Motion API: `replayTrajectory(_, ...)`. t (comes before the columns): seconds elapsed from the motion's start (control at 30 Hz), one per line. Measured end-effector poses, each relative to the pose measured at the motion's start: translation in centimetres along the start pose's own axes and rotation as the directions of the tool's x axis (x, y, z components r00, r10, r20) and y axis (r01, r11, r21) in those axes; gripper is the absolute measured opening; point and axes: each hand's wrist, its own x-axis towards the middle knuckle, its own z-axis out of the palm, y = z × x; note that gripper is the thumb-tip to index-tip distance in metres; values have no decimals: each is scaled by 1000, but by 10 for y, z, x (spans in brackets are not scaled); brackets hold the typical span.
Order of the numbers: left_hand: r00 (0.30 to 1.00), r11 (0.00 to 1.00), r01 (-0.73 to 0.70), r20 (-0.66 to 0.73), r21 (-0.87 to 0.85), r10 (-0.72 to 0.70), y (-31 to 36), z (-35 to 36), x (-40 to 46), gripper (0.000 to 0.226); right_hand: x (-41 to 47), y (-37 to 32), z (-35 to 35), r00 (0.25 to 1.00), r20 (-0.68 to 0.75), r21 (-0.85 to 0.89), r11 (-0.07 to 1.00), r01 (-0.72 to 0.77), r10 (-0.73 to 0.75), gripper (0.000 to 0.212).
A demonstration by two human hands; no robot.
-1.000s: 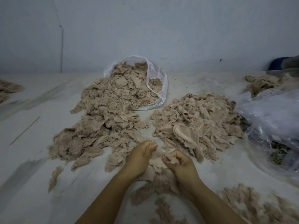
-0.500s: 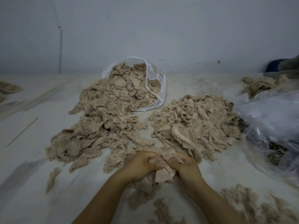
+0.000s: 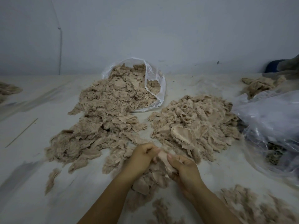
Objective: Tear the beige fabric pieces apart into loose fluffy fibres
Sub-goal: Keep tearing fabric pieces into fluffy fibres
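Both of my hands meet low in the middle over a small heap of scraps. My left hand (image 3: 142, 156) and my right hand (image 3: 183, 167) each grip one end of the same beige fabric piece (image 3: 164, 159), which shows between them. A long pile of beige fabric pieces (image 3: 100, 126) spills out of a clear plastic bag (image 3: 155, 88) and runs toward me on the left. A second pile of fabric pieces (image 3: 195, 125) lies on the right, just beyond my hands.
A large crumpled plastic bag (image 3: 271, 126) lies at the right edge. Loose fluffy fibres (image 3: 252, 206) lie at the bottom right, and more scraps (image 3: 258, 85) at the far right. A thin stick (image 3: 21, 132) lies on the white surface at the left. A pale wall closes the back.
My hands reached into the scraps, closed on a piece and lifted it. They now hold it between them, slightly closer to me than before.
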Motion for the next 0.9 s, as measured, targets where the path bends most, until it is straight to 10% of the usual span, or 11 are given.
replayTrajectory(0.43, 974, 926, 192, -51, -324, -220, 6, 9, 3, 29, -1, 8, 5, 996, 34, -210, 973, 94, -88, 36)
replayTrajectory(0.73, 888, 993, 48, -460, 104, 5, -7, 20, 14, 36, -8, 16, -6, 952, 95, -416, 858, 302, -290, 38)
replayTrajectory(0.9, 969, 987, -49, -232, 153, 85, -11, 1, 18, 33, -11, 2, -25, 964, 244, -633, 737, 239, -102, 17)
